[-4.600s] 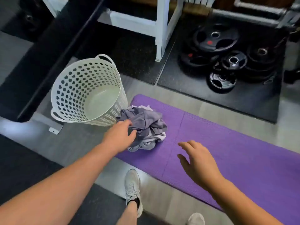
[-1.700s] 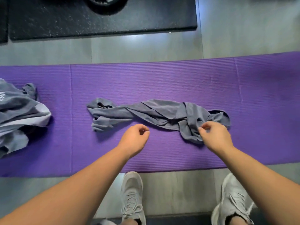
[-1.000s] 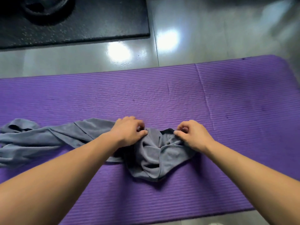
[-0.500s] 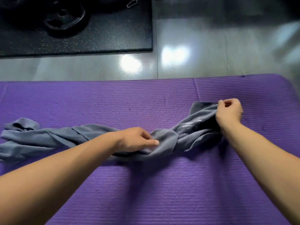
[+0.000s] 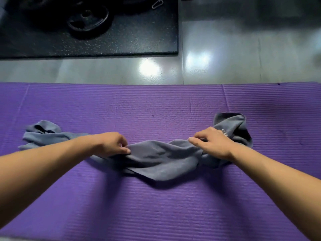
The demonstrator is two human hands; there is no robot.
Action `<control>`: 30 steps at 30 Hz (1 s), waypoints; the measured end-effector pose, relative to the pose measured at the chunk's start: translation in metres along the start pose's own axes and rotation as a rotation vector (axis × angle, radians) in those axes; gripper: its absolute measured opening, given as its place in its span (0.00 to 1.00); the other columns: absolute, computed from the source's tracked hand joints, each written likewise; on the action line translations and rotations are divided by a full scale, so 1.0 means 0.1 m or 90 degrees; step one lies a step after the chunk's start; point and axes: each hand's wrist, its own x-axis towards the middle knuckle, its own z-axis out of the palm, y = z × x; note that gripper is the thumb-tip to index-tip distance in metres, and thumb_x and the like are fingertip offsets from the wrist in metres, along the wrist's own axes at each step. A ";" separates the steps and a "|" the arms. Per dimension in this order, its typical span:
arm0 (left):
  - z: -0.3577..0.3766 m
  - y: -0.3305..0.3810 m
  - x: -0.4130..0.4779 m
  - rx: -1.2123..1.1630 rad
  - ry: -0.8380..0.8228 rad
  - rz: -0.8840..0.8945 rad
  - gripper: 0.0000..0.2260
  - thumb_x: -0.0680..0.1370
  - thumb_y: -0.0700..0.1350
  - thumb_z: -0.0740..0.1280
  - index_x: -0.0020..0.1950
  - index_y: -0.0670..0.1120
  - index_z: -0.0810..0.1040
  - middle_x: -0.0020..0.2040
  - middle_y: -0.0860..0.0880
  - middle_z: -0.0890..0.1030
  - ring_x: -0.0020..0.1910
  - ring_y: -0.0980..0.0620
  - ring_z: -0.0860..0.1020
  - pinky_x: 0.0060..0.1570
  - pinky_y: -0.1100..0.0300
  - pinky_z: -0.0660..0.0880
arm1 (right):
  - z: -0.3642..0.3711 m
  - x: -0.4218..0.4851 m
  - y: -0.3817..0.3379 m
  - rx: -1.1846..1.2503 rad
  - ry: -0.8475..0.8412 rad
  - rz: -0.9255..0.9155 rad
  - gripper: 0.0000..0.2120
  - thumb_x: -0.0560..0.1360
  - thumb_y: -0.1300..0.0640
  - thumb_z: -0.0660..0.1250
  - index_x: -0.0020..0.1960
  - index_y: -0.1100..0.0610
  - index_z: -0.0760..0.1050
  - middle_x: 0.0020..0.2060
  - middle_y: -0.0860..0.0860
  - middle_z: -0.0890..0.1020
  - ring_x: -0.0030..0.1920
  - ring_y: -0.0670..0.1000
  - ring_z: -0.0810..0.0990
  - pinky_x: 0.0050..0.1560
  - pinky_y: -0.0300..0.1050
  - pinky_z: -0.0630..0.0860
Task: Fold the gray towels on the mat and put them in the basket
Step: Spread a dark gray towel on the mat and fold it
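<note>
Head view: a gray towel [image 5: 161, 159] is seen lying twisted and bunched lengthwise on a purple mat [image 5: 156, 206], somewhat nearer the mat's far edge than its near edge. Its left end is heaped in loose folds towards the mat's left end, and its right end is turned up in a rumpled fold further along to the right. The middle stretch is spread flatter and sags towards the near edge in a blunt point.

The left hand [image 5: 111, 145] is set on the towel left of that middle stretch. Its fingers [image 5: 124, 150] are curled in tight, and a ridge of cloth is pinched between thumb and forefinger. The right hand [image 5: 212, 145] is laid on the towel just short of the turned-up right end. Its fingers [image 5: 192, 140] are bent and drawn close together, with the forefinger reaching furthest left along the cloth's upper edge, and the cloth is gripped under them. The thumb is hidden beneath the hand. Between the two hands the cloth is held slack rather than taut. Both bare forearms are stretched out over the near half of the mat.

Beyond the far edge, a glossy gray floor [image 5: 225, 58] with two bright glares is shown. A black rubber slab [image 5: 121, 40] is laid on it at the upper left, bearing a dark weight plate [image 5: 88, 20] and a small metal clip [image 5: 157, 3].
</note>
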 end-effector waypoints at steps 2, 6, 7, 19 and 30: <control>0.00 -0.08 -0.06 -0.049 0.009 0.018 0.14 0.79 0.56 0.70 0.43 0.46 0.82 0.32 0.55 0.76 0.29 0.60 0.70 0.33 0.66 0.68 | -0.02 -0.03 0.11 -0.071 0.013 0.009 0.27 0.73 0.24 0.46 0.33 0.40 0.72 0.25 0.49 0.74 0.32 0.49 0.73 0.42 0.48 0.67; -0.20 -0.07 -0.18 -0.187 0.138 0.060 0.15 0.78 0.56 0.70 0.42 0.46 0.84 0.34 0.52 0.82 0.32 0.60 0.73 0.41 0.58 0.74 | -0.15 -0.15 0.35 -0.173 0.101 0.062 0.36 0.75 0.26 0.42 0.32 0.51 0.75 0.30 0.53 0.80 0.39 0.59 0.80 0.42 0.51 0.73; -0.27 -0.09 -0.23 -0.175 0.134 0.052 0.13 0.80 0.54 0.69 0.41 0.47 0.83 0.35 0.53 0.82 0.33 0.60 0.74 0.42 0.58 0.73 | -0.19 -0.18 0.35 -0.200 0.124 0.097 0.36 0.76 0.28 0.43 0.34 0.53 0.77 0.33 0.55 0.83 0.42 0.61 0.81 0.44 0.51 0.73; -0.29 -2.13 -1.09 -0.055 0.222 -0.196 0.13 0.78 0.55 0.67 0.57 0.48 0.81 0.55 0.46 0.81 0.50 0.45 0.82 0.53 0.53 0.78 | 0.25 0.76 -2.11 -0.209 -0.153 -0.087 0.07 0.79 0.49 0.63 0.42 0.47 0.73 0.45 0.48 0.82 0.47 0.54 0.79 0.46 0.46 0.73; 0.19 -3.09 -0.98 -0.764 0.275 -0.174 0.08 0.82 0.47 0.68 0.57 0.47 0.71 0.43 0.46 0.78 0.34 0.52 0.74 0.33 0.60 0.73 | 1.30 1.81 -3.80 0.007 -0.041 -0.032 0.16 0.80 0.49 0.67 0.64 0.55 0.79 0.61 0.49 0.82 0.60 0.50 0.79 0.57 0.40 0.70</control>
